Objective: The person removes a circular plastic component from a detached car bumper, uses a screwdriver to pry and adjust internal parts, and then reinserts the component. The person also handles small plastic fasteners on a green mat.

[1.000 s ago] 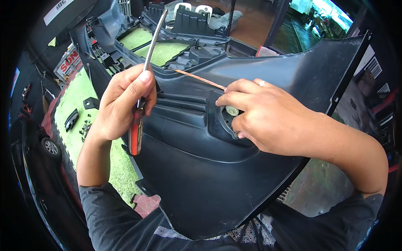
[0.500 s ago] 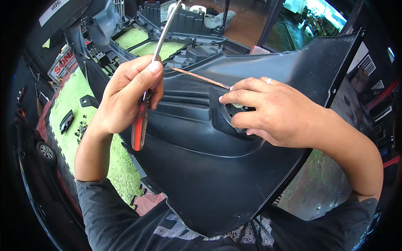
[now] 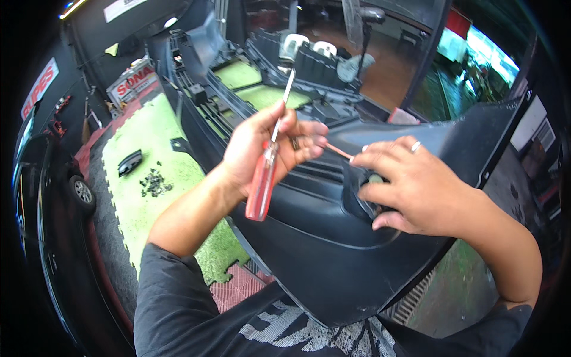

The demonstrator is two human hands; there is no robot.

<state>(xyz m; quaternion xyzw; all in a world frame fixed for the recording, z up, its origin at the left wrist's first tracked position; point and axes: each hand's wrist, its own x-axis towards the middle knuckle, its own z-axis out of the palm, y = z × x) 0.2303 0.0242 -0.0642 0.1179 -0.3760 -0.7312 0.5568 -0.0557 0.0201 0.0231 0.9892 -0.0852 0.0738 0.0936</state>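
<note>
My left hand (image 3: 253, 149) holds a screwdriver (image 3: 262, 187) with a clear red handle, its metal shaft slanting up past the thumb. The fingers are partly unrolled, and a small dark item (image 3: 295, 143) shows against them. A thin orange-brown strip (image 3: 338, 150) spans from near those fingertips to my right hand (image 3: 413, 190). That hand, with a ring on one finger, is curled over a round part with a pale centre (image 3: 375, 178), set in a recess of a large black plastic car bumper (image 3: 321, 262). My fingers hide most of the round part.
Left of the bumper, a green foam mat (image 3: 125, 196) bears a black trim piece (image 3: 130, 162) and a pile of small dark fasteners (image 3: 156, 183). A dark car (image 3: 53, 238) stands further left. The bumper's slotted frame (image 3: 205, 98) stretches away at the back.
The view has shifted. My left hand has come nearer the right, its fingers loosening and spreading while the screwdriver stays in it. The right hand keeps its place on the round part.
</note>
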